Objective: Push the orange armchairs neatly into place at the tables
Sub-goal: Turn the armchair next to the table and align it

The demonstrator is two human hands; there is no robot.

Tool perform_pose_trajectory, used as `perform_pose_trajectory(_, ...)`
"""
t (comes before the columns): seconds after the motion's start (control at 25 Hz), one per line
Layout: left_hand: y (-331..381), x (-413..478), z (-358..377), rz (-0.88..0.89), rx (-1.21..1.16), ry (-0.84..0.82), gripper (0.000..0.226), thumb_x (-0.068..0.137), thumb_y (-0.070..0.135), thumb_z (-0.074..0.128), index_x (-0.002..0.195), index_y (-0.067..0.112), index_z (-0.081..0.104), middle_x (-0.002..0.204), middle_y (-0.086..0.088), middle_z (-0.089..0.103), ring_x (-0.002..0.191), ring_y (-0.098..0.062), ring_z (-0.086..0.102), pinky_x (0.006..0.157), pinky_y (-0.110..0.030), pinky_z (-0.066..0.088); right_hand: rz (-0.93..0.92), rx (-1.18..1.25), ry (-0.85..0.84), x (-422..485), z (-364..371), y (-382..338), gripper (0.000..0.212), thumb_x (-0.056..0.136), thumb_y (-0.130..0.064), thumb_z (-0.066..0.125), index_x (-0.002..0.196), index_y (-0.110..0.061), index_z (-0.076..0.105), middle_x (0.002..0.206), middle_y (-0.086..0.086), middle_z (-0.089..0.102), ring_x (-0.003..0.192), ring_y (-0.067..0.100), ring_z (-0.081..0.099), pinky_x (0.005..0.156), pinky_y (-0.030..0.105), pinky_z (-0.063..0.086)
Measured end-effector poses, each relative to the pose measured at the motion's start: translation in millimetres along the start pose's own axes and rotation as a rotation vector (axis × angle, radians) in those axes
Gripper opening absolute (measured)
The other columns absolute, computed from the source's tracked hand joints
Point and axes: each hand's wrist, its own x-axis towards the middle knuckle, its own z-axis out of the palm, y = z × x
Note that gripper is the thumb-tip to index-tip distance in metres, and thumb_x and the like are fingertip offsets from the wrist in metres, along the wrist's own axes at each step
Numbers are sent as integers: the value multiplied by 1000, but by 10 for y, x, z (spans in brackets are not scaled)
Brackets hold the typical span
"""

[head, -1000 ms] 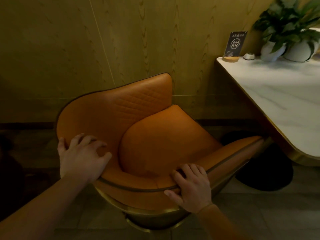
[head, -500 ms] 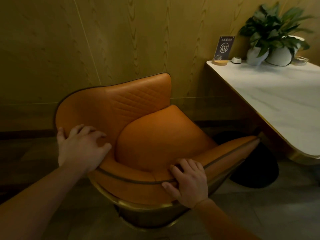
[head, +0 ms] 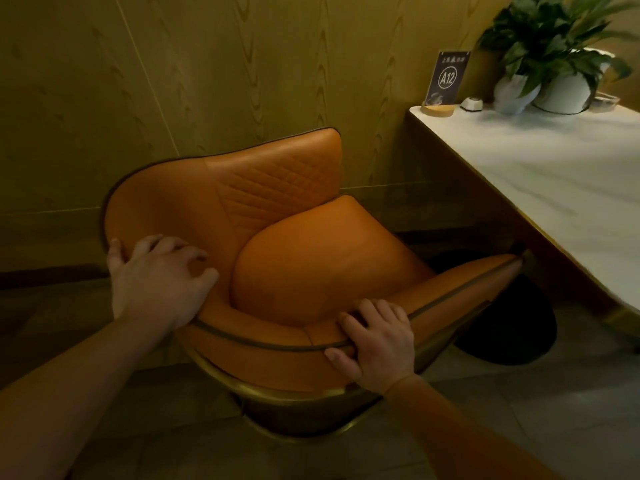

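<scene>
Hands on the rim: left hand (head: 159, 282) and right hand (head: 377, 341) curl their fingers over the back edge of the orange armchair (head: 277, 237). It sits angled by the wall (head: 207, 81), one arm tip close to the surface (head: 554, 188) edge. Best push evenly, turning it square and minding that arm.

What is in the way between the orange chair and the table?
Nothing loose lies between them. The orange armchair, gripped by the left hand and right hand, has its arm tip close to the table edge. The dark round base on the floor under the table might block it.
</scene>
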Motion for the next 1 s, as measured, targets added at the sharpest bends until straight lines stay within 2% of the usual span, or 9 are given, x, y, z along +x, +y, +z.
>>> perform_pose_trajectory(0.32, -3, -26, -26, 10, 28, -29, 57, 77, 67, 26, 115, 47, 64, 135, 10, 55, 136, -22, 34, 116, -63, 9, 33, -22, -73, -12, -48, -43, 59, 91, -72, 31, 104, -25, 63, 103, 6, 58, 94, 29, 53, 80, 40, 39)
perform_pose_trajectory(0.52, -17, -25, 4, 10, 15, -32, 56, 79, 67, 26, 116, 47, 63, 135, 9, 54, 137, -22, 32, 116, -64, 6, 30, -21, -54, -12, -25, -47, 63, 92, -71, 28, 104, -22, 65, 102, 7, 59, 92, 30, 53, 78, 40, 37)
perform_pose_trajectory(0.72, -32, -3, -17, 18, 20, -44, 59, 78, 67, 24, 118, 45, 63, 136, 8, 53, 139, -23, 30, 116, -63, 6, 10, -20, -75, -9, -2, -38, 65, 92, -71, 27, 110, -22, 67, 111, 6, 63, 100, 31, 55, 82, 42, 41)
perform_pose_trajectory(0.88, 7, -17, -66, 30, 102, -151, 61, 82, 67, 25, 131, 42, 54, 147, 3, 43, 145, -25, 19, 116, -64, 1, 49, -21, -218, 12, -68, -34, 63, 92, -72, 30, 119, -28, 64, 119, 1, 62, 108, 29, 53, 89, 44, 41)
perform_pose_trajectory(1.0, 3, -48, -229, 38, 85, -306, 61, 91, 67, 23, 143, 40, 39, 160, -6, 23, 151, -31, 0, 117, -63, -7, 70, 12, -371, 100, -300, -100, 61, 93, -73, 29, 129, -34, 59, 125, -6, 58, 116, 23, 49, 98, 44, 38)
